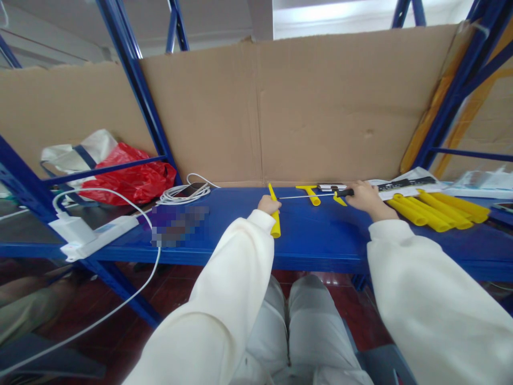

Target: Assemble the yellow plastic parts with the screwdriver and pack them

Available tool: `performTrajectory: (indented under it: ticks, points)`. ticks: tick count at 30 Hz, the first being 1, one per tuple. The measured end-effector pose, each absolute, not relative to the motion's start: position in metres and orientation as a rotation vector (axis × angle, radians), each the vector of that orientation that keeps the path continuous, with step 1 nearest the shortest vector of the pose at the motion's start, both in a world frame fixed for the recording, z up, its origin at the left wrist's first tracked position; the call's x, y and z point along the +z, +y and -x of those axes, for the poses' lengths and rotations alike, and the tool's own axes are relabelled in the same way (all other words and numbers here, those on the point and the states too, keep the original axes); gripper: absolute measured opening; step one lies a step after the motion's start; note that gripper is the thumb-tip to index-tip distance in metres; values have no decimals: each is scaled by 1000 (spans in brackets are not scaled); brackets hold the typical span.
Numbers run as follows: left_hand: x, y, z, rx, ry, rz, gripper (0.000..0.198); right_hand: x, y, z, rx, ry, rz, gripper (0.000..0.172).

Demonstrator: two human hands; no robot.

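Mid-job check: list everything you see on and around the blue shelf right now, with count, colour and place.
yellow tube: one, yellow, on the shelf, in the left hand
screwdriver: one, black handle, metal shaft, in the right hand
T-shaped piece: one, yellow, by the shaft
tube pile: several, yellow, right of the right hand
cable coil: one, white, shelf's left rear
power strip: one, white, shelf's left edge
plastic bag: one, red, far left
cardboard: sheets, brown, behind the shelf
shelf: one, blue, across the middle
left hand: one, closed on the yellow tube
right hand: one, closed on the screwdriver
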State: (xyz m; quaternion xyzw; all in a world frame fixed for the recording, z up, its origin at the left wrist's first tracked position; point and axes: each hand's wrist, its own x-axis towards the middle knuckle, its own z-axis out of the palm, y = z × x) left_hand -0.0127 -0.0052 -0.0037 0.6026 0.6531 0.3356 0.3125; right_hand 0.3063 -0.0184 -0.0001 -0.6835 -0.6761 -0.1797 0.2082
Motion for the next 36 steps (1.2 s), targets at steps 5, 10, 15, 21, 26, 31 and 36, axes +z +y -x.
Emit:
performTrajectory:
  ticks: [5,10,15,21,26,31,36]
  points:
    - [-1,-9,11,884,1699,-1577,14,2,-24,-306,-540,-1852,1917,35]
    - [-1,-8,12,883,1714,-1586,12,6,-29,-299,-454,-1813,2024,40]
    - [-4,-5,13,903,1738,-1573,16,5,-26,-298,-497,-1868,1944,40]
    - [-1,-8,11,903,1719,-1564,17,3,-25,-301,-526,-1857,1917,40]
    - [2,-12,10,897,1704,-1563,14,4,-28,-300,-546,-1839,1959,35]
    - [0,-9,11,906,1695,-1559,15,5,-27,-298,-481,-1775,2035,35]
    - [-1,-8,12,901,1704,-1562,16,6,-25,-298,-482,-1831,1955,36]
